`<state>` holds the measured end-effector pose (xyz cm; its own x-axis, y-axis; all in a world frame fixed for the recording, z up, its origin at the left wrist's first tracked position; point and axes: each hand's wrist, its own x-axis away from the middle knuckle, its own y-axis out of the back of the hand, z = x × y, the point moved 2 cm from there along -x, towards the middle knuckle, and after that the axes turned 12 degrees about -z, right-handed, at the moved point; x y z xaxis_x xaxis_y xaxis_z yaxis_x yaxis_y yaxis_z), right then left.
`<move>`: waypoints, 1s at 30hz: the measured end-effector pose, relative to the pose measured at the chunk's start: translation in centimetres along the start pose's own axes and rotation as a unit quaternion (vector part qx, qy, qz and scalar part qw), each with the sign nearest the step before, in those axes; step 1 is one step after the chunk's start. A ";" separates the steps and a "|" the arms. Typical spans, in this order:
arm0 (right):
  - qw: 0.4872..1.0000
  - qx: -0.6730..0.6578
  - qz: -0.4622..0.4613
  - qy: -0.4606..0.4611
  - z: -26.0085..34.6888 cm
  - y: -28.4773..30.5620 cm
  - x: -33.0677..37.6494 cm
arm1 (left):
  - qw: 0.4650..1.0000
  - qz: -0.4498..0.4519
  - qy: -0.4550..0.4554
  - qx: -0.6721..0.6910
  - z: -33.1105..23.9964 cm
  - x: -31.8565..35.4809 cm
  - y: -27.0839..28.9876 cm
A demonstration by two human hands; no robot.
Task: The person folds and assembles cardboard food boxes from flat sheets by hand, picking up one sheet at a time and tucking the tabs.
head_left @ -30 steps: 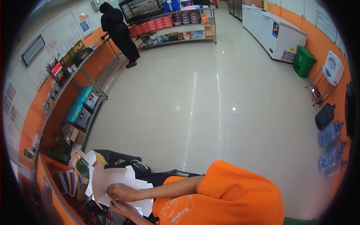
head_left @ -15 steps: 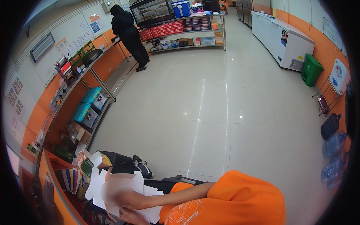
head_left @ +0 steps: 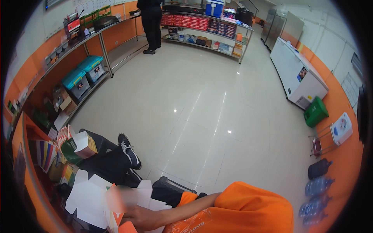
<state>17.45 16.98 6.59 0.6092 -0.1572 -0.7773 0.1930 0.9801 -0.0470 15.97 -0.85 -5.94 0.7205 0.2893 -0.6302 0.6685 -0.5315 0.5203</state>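
Note:
My right hand [head_left: 140, 218] reaches in from the right, its arm in an orange sleeve. Its fingers are bent around the edge of a paper food box [head_left: 118, 215], white inside with orange and green print outside. A blurred patch hides part of the box and the fingertips. Beneath and beside it spread unfolded white box blanks [head_left: 91, 196] with cut flaps, over my lap. My left hand is out of sight, past the lower edge or behind the box. Beyond the blanks, nested printed paper boxes [head_left: 86, 145] stand near my dark-trousered leg.
An orange-edged counter [head_left: 37, 180] runs along my left, with striped papers [head_left: 46, 155] beside it. Teal-lidded bins [head_left: 77, 79] sit on a low shelf. A person in black [head_left: 150, 23] stands at the far table. Right: white chest freezer [head_left: 297, 73], green bin [head_left: 316, 112], water bottles [head_left: 318, 186].
My view has tilted down and swung right, so the room appears shifted. The fingers of my other hand, seen low under the box before, no longer show. My right hand stays at the box.

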 end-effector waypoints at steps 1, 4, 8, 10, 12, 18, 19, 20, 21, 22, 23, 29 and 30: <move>1.000 -0.022 0.010 -0.017 0.4 0.0 -0.5 | 0.999 0.001 0.024 0.026 -0.3 -0.4 0.0; 0.993 -0.007 0.073 -0.091 -4.1 -0.7 3.6 | 0.992 0.016 0.075 0.104 -2.2 -1.4 -1.6; 0.959 -0.040 0.147 -0.237 -6.0 1.0 5.2 | 0.980 0.027 0.119 0.156 -3.5 -3.0 -2.7; 0.945 -0.045 0.159 -0.282 -6.7 2.1 4.8 | 0.975 0.036 0.131 0.174 -4.1 -3.9 -3.3; 0.944 -0.027 0.140 -0.298 -7.8 2.1 3.9 | 0.971 0.047 0.142 0.189 -4.5 -4.6 -3.6; 0.961 0.047 0.046 -0.269 -12.0 -0.4 -1.2 | 0.961 0.066 0.162 0.217 -4.4 -6.7 -4.9; 0.957 0.031 0.055 -0.282 -12.2 -0.7 -2.2 | 0.959 0.070 0.165 0.220 -4.2 -6.8 -5.0; 0.954 0.015 0.063 -0.294 -12.5 -1.2 -2.8 | 0.958 0.072 0.168 0.222 -3.8 -6.9 -4.9; 0.947 0.005 0.051 -0.318 -12.9 -1.8 -2.7 | 0.956 0.073 0.169 0.227 -3.6 -7.3 -5.1; 0.946 0.009 0.054 -0.321 -12.8 -1.9 -2.4 | 0.954 0.079 0.170 0.233 -3.5 -7.4 -5.2; 0.947 0.026 0.033 -0.320 -12.4 -1.7 -2.1 | 0.952 0.082 0.173 0.239 -3.3 -7.5 -5.4; 0.905 -0.002 0.035 -0.424 -12.1 -2.1 -2.7 | 0.942 0.092 0.176 0.269 -1.9 -7.7 -5.2; 0.885 -0.028 0.060 -0.462 -12.0 -2.5 -3.3 | 0.944 0.085 0.176 0.268 -1.6 -7.6 -4.8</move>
<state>5.70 16.46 1.75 0.9962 -0.0593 0.0636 0.0625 0.9968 -0.0500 7.58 0.73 -2.69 0.8881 0.3604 -0.2852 0.4173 -0.8925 0.1714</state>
